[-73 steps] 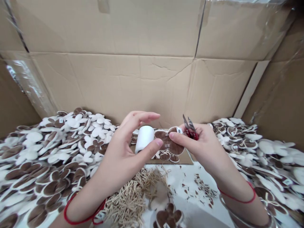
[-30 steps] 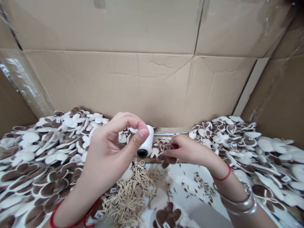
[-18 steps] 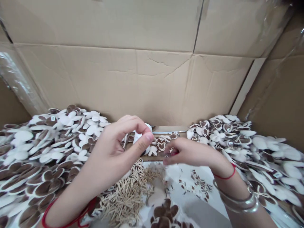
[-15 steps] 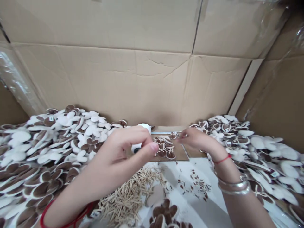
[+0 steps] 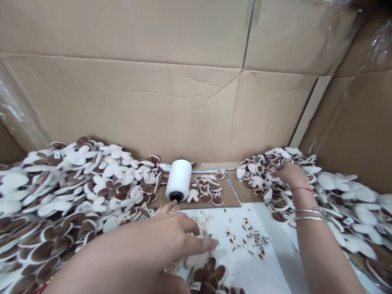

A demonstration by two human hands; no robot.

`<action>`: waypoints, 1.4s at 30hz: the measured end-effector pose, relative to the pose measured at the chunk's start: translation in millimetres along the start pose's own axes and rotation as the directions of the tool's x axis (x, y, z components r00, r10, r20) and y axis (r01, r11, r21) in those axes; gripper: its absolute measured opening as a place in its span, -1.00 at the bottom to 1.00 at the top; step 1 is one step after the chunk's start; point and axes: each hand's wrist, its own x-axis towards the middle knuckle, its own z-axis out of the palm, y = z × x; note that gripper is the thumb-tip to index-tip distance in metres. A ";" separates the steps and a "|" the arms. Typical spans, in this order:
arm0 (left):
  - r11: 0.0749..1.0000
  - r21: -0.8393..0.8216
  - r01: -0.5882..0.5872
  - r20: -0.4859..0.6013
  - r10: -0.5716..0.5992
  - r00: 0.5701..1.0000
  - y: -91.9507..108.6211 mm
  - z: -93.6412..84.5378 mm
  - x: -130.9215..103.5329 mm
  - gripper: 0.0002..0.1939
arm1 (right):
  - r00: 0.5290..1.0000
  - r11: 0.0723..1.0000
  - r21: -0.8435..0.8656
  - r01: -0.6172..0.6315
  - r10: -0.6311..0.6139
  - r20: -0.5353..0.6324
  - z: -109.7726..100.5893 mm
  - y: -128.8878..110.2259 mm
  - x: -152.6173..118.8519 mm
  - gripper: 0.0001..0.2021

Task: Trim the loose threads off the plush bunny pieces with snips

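My left hand (image 5: 171,241) is stretched palm-down with its fingers apart, above small beige cord bows (image 5: 202,222) that it largely covers. Nothing shows between its fingers. Just below it lie brown, petal-shaped felt pieces (image 5: 211,269) with pale backs. My right hand (image 5: 290,173) reaches into the right-hand heap of felt pieces (image 5: 333,183), several of which carry cord bows. Its fingers are bent together against the heap, beside a whitish piece; whether they grip it I cannot make out.
A white thread spool (image 5: 179,177) with a black core stands behind my left hand. Bow-tied pieces (image 5: 206,190) lie on cardboard beside it. A large heap (image 5: 82,183) fills the left. Brown scraps (image 5: 254,239) dot the white surface. A cardboard wall (image 5: 147,110) rises behind.
My right hand has moved right, from beside the cardboard mat to the right heap. My left hand has come down and unfolded from a pinch, uncovering the spool.
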 end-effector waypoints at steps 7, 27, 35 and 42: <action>0.990 0.026 0.138 -0.159 -0.132 0.978 0.0 -3.6 16.4 -0.66 | 0.959 0.886 0.409 0.218 -0.272 0.079 -18.7 -36.7 -21.4 -0.77; 0.963 -0.234 -0.131 -0.868 -0.146 0.475 2.8 2.5 36.3 -0.75 | 0.437 0.001 0.982 -0.188 -0.896 0.085 18.8 -128.5 -163.2 -0.80; 0.989 0.080 0.121 -0.903 0.021 0.430 3.2 -2.3 31.9 -0.70 | 0.369 0.075 0.979 -0.191 -0.918 0.143 7.6 -124.0 -165.4 -0.66; 0.992 -0.115 -0.042 -0.881 -0.082 0.466 -6.0 -9.3 27.6 -0.39 | 0.505 0.020 0.993 -0.116 -0.860 0.076 7.8 -125.8 -166.6 -0.78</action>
